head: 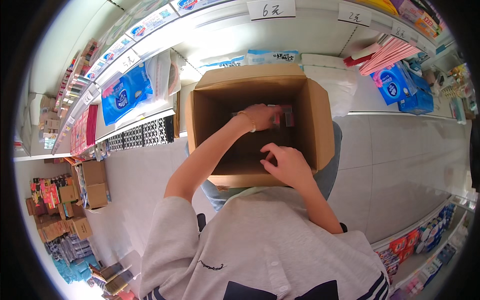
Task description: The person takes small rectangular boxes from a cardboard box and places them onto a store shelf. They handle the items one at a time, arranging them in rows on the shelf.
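Note:
An open cardboard box [320,127] with its flaps folded outward rests on or between my legs. My left hand [258,115], with a beaded bracelet at the wrist, reaches deep into it. Its fingertips are blurred over a small red-and-white package [276,119]; whether they grip it cannot be seen. Just right of that lies another small package [289,116], dark with red edges. Over the near right part of the box opening, my right hand [287,163] holds nothing visible, its fingers curled and slightly apart.
Beyond the box runs a white shelf with white-and-blue packs [272,57] and a blue tissue pack [125,93]. More blue tissue packs [392,84] stand at right, near a red-bristled brush [362,54]. Cardboard cartons [93,183] sit on the left floor; a stocked shelf [416,240] borders the lower right.

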The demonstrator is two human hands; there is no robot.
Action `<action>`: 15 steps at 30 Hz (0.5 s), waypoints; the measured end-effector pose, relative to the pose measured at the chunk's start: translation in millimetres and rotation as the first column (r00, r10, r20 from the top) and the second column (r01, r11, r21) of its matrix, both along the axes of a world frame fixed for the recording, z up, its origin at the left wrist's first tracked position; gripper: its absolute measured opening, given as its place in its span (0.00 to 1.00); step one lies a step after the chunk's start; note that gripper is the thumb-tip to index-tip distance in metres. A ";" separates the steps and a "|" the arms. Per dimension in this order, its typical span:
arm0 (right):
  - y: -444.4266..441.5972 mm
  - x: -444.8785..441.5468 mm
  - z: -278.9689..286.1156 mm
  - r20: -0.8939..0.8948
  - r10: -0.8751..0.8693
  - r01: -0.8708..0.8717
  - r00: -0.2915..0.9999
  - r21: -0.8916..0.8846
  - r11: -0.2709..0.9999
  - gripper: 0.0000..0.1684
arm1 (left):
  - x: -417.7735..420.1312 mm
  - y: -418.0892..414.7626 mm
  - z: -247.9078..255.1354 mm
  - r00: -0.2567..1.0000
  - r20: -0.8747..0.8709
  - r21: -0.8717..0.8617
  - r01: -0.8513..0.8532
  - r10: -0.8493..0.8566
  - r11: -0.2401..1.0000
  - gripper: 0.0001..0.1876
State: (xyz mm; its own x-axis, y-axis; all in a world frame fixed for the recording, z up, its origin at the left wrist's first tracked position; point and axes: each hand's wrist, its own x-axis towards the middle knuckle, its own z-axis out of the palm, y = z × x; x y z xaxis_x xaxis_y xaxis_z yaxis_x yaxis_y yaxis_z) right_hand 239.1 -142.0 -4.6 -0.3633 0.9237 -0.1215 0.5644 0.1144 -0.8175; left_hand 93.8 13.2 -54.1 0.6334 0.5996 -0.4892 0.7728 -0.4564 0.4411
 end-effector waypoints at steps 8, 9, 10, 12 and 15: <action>6.8 2.1 2.2 -0.148 -0.303 0.272 0.941 -0.198 0.942 0.37 | -43.7 -63.2 78.0 0.584 0.781 -0.066 -0.273 0.220 0.960 0.31; 8.7 4.7 -2.3 -0.249 -0.333 0.289 0.909 -0.199 0.937 0.41 | -44.8 -72.8 79.2 0.478 0.824 -0.192 -0.269 0.304 0.944 0.31; 10.5 7.2 -6.4 -0.345 -0.359 0.304 0.867 -0.204 0.931 0.45 | -45.9 -81.9 79.4 0.367 0.843 -0.318 -0.248 0.392 0.915 0.30; 12.9 13.8 -9.1 -0.531 -0.331 0.262 0.781 -0.203 0.944 0.43 | -52.8 -90.3 73.7 0.231 0.839 -0.484 -0.096 0.492 0.870 0.31; 16.9 22.1 -20.4 -0.737 -0.307 0.192 0.602 -0.240 0.952 0.39 | -51.5 -101.9 62.7 0.124 0.805 -0.586 0.003 0.581 0.811 0.31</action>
